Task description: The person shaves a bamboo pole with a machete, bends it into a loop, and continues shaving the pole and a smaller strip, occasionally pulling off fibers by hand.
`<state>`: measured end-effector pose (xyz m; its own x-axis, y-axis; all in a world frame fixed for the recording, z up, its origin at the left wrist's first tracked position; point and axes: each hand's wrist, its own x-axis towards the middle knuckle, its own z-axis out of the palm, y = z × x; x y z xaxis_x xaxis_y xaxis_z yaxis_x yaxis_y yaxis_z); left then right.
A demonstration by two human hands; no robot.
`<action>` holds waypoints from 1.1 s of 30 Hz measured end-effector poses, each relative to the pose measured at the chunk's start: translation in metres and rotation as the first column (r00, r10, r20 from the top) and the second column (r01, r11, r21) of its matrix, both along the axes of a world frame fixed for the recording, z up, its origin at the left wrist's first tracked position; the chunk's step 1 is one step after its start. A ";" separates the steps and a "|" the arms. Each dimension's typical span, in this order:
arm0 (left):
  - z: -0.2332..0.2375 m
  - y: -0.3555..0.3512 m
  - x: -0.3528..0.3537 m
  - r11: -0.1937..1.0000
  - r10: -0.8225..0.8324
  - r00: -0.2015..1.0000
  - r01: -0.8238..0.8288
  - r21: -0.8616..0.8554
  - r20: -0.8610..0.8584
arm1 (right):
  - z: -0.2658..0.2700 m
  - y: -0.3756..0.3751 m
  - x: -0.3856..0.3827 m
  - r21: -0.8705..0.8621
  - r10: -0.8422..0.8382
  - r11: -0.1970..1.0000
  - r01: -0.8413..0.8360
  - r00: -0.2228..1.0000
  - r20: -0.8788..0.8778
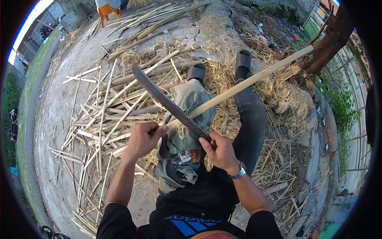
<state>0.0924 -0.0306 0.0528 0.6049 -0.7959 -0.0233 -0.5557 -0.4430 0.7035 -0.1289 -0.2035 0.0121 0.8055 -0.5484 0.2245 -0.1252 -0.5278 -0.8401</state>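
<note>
My left hand (144,139) pinches the near end of a long, pale bamboo strip (246,83) between thumb and fingers. The strip slants up and away to the right, over my legs. In my right hand (219,150), wearing a wristwatch, is a machete (167,101) with a long, dark, slightly curved blade. Its tip points up to the left, and the blade crosses over the strip close to my left hand. The machete's handle is mostly hidden by my right fingers. Beneath both hands a worn grey-green cloth (188,137) covers my lap and one leg.
Split bamboo strips (101,123) lie heaped on the ground to my left. Shavings (221,81) surround my sandalled feet. More bamboo poles (159,22) lie farther ahead, near an orange chair (106,11) with a person partly in view. A tree trunk (328,42) leans at the right.
</note>
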 end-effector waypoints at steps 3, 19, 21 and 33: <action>-0.006 -0.005 -0.012 0.994 0.041 0.999 -0.041 -0.101 -0.004 | 0.001 0.001 -0.009 0.086 -0.020 0.996 0.015 0.998 0.058; -0.001 -0.027 -0.076 0.944 0.027 0.970 0.054 -0.324 0.240 | 0.047 -0.023 0.003 0.345 -0.456 0.878 0.331 0.795 0.399; -0.003 -0.029 -0.075 0.944 0.051 0.960 0.044 -0.328 0.275 | 0.044 -0.022 0.000 0.324 -0.470 0.876 0.357 0.781 0.411; -0.031 -0.031 -0.065 0.914 0.244 0.953 -0.287 -0.287 -0.177 | 0.010 -0.029 -0.043 0.451 -0.657 0.729 0.514 0.712 0.250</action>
<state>0.0272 -0.0618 0.0218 0.8034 -0.5871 0.0997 -0.3381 -0.3119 0.8879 -0.1723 -0.2327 0.0219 0.1838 -0.9720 0.1462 0.0413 -0.1410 -0.9892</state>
